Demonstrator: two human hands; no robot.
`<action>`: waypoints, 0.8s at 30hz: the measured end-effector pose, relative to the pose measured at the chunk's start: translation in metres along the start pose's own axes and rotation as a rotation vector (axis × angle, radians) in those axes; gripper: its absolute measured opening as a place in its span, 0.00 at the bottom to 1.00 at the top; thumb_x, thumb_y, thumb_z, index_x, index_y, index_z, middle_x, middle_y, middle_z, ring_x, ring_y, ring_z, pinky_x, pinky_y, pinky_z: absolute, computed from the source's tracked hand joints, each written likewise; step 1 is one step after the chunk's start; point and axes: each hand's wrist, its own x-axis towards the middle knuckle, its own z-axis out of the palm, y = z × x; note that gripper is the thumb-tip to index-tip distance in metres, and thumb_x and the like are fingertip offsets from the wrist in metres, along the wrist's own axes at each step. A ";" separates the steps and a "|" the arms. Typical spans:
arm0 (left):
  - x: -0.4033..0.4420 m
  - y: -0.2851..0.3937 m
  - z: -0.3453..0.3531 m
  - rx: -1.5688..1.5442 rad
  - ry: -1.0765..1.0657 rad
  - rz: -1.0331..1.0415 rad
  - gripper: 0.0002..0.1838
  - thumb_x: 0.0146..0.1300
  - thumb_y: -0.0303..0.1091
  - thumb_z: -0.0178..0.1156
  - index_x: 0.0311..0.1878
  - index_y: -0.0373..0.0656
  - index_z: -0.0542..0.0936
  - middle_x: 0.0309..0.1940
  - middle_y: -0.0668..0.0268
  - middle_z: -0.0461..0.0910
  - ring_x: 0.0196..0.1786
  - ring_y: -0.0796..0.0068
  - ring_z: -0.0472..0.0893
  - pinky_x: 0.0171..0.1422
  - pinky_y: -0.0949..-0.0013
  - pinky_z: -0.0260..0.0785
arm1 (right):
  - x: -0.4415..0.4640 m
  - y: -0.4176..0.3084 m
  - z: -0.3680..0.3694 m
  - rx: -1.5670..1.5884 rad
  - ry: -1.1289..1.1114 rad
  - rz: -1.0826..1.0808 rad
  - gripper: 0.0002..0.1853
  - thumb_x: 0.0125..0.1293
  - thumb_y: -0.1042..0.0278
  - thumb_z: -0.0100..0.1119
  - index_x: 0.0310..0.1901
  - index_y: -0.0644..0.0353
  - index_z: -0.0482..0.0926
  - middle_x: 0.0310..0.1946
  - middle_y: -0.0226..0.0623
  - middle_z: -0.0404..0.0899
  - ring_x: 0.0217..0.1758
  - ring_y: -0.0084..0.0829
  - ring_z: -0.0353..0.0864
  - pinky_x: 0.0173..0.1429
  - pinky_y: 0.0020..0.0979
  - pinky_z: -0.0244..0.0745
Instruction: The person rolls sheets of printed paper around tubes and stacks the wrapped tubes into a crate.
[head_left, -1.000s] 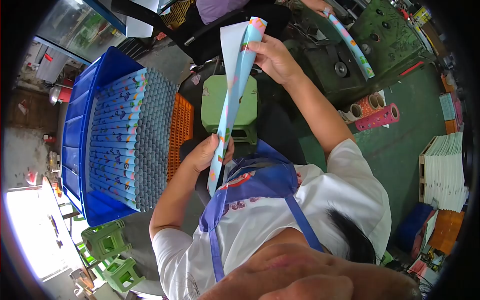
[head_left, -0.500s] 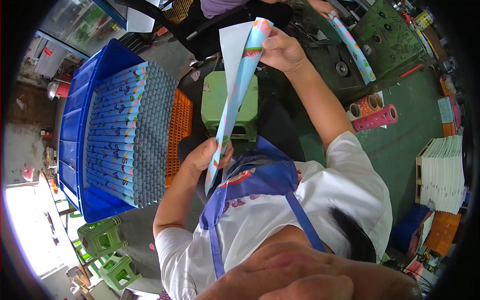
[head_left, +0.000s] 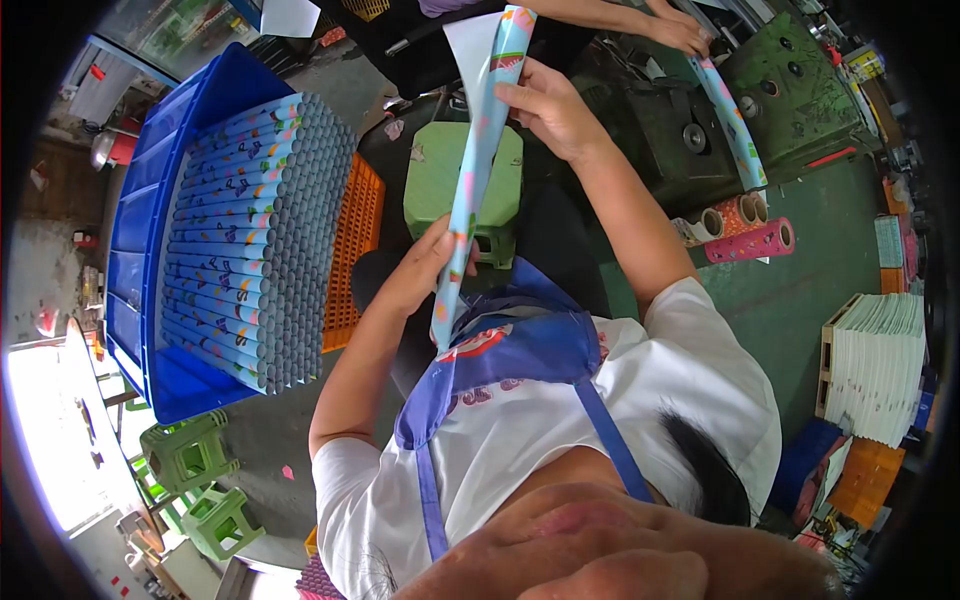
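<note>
A light-blue patterned paper roll [head_left: 478,160] slants upright in front of my chest, with a loose white flap opening at its upper left. Around its lower part my left hand [head_left: 428,268] is closed. Near the top, my right hand [head_left: 545,108] pinches its right edge between thumb and fingers. The roll's lower end reaches my blue apron [head_left: 510,350]. Behind it stands a green stool [head_left: 430,175]. To the left, a blue crate [head_left: 137,240] lies on its side, holding a big stack of matching blue tubes [head_left: 225,240].
An orange crate [head_left: 350,265] is beside the tubes. A co-worker's hands [head_left: 685,35] hold another patterned roll [head_left: 735,130] at a green machine [head_left: 800,110]. Several rolls [head_left: 750,242] stand on the floor at right, near stacked sheets [head_left: 875,365]. Green stools [head_left: 190,452] are at lower left.
The view has shifted slightly. My left hand and the roll's lower end have moved up, and the roll stands a little steeper. A second co-worker's hand has come onto the other roll.
</note>
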 end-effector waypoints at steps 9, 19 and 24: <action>-0.004 -0.007 -0.024 -0.660 -0.327 -0.265 0.26 0.75 0.54 0.56 0.57 0.38 0.76 0.29 0.63 0.74 0.21 0.69 0.70 0.27 0.70 0.62 | 0.007 0.021 0.010 0.273 -0.077 -0.011 0.23 0.72 0.64 0.65 0.63 0.65 0.74 0.56 0.37 0.82 0.59 0.30 0.82 0.67 0.37 0.75; -0.033 -0.017 -0.053 -0.825 -0.541 -0.337 0.24 0.76 0.53 0.53 0.48 0.35 0.74 0.18 0.64 0.68 0.11 0.75 0.62 0.16 0.71 0.53 | 0.024 0.004 -0.007 0.497 -0.260 -0.046 0.24 0.67 0.73 0.62 0.63 0.67 0.73 0.57 0.43 0.82 0.61 0.38 0.83 0.71 0.43 0.73; -0.060 -0.019 -0.064 -0.782 -0.622 -0.388 0.27 0.76 0.56 0.51 0.50 0.35 0.74 0.16 0.64 0.66 0.10 0.72 0.63 0.14 0.70 0.54 | 0.017 -0.018 0.002 0.416 -0.328 -0.026 0.19 0.71 0.65 0.61 0.61 0.61 0.77 0.50 0.41 0.86 0.50 0.35 0.87 0.58 0.38 0.80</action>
